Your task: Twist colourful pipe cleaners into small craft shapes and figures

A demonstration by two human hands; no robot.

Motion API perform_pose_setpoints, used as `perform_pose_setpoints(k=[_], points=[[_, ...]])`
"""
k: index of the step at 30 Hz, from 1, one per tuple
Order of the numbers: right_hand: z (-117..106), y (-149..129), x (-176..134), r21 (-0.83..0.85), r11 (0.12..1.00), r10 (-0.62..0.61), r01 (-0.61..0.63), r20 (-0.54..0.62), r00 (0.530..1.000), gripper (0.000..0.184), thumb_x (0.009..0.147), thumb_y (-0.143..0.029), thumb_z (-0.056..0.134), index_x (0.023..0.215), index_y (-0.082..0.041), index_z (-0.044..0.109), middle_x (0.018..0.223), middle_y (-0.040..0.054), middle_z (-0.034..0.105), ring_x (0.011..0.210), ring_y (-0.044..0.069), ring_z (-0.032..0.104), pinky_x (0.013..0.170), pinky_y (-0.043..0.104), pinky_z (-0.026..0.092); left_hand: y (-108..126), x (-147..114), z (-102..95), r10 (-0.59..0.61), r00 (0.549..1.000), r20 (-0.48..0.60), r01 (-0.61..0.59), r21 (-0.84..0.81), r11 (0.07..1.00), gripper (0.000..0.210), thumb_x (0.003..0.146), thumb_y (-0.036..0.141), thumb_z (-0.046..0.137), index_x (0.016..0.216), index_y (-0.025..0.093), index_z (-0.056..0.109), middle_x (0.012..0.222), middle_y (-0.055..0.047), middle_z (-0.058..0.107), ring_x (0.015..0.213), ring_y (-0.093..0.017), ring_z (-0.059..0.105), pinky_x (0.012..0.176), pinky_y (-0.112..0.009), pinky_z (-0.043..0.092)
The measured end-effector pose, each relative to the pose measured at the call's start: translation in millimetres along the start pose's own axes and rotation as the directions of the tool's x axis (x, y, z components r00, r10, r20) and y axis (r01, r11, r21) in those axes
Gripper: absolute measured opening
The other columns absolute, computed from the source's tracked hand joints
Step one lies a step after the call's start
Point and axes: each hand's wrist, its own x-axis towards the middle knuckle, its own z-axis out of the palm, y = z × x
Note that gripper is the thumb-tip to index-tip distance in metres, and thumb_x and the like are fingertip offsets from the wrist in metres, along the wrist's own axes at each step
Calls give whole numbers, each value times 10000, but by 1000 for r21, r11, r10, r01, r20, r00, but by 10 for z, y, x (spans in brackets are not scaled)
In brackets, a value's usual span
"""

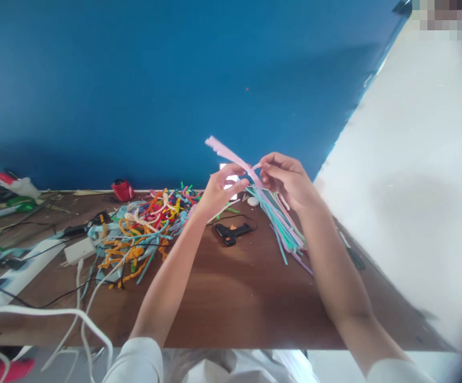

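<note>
A bundle of pale pink pipe cleaners slants through the air between my hands, above the table. My left hand is closed round the bundle from the left, its thumb apart below and its fingertips partly behind the strands. At the right, my right hand pinches a single pink strand that bends off the bundle. Below it, loose pipe cleaners in teal and lilac lie fanned out on the table, partly covered by my right hand and forearm. Between my forearms rests a black glue gun.
A tangled heap of bent, colourful pipe cleaners covers the table's left-middle. White cables, a white adapter and a power strip lie farther left. A red pouch-like object stands near the blue wall. A white wall borders the right.
</note>
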Motion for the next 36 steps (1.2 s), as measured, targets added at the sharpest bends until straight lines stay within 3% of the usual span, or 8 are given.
perform_pose_setpoints(k=[7,14,19,22,25,28,31,36], points=[[174,118,42,-155,982,-123,108,-93,988,208,849,-397,697,860,-199,637,640,-26,624,515,84,499,475,232,353,84,-12,162,-97,993,-71,87,-126,988,338,912,505,627,910,166,628,898,-39,673,827,-126,632,726,-226,527],[273,145,-17,-469,845,-318,256,-57,946,181,927,-383,586,905,-205,613,791,21,686,713,149,629,648,288,455,143,-24,173,-227,959,-170,182,-245,952,265,941,377,583,781,171,538,859,-24,610,853,-117,625,727,-206,539],[249,171,-23,-726,622,-406,294,23,913,164,961,-317,522,926,-205,637,794,21,683,684,146,585,651,287,397,139,-32,111,-236,938,-253,211,-120,970,221,915,381,613,878,166,647,722,11,547,627,-86,540,588,-197,466],[228,167,-33,-866,411,-425,286,96,900,176,978,-282,497,930,-207,649,887,43,692,753,158,594,628,282,344,104,-33,10,-136,933,-334,196,154,969,232,886,368,635,830,156,710,653,17,521,562,-84,439,516,-215,340],[212,165,-45,-944,159,-402,288,205,893,217,1000,-258,460,938,-202,660,933,68,677,813,174,596,579,293,271,88,-38,-82,-24,936,-352,218,525,823,240,895,329,606,803,151,738,687,-12,611,617,-115,488,574,-256,326],[204,173,-50,-945,16,-393,325,293,872,249,999,-187,433,937,-199,674,915,69,673,818,176,591,574,307,246,106,-51,-111,54,967,-249,176,806,565,224,901,241,567,809,151,751,762,-50,668,680,-150,530,631,-292,330],[199,171,-51,-934,-12,-410,356,329,851,276,988,-152,431,937,-215,695,873,52,668,807,169,585,581,308,250,130,-62,-101,34,999,-34,19,929,370,249,911,171,509,787,143,724,807,-79,675,720,-176,547,652,-316,328],[149,98,-63,-931,117,-404,345,273,873,216,950,-204,518,870,-231,717,826,23,671,725,150,558,581,304,250,102,-46,-143,37,955,295,-292,906,307,266,944,144,479,853,166,728,878,-80,712,895,-228,599,739,-344,371]])
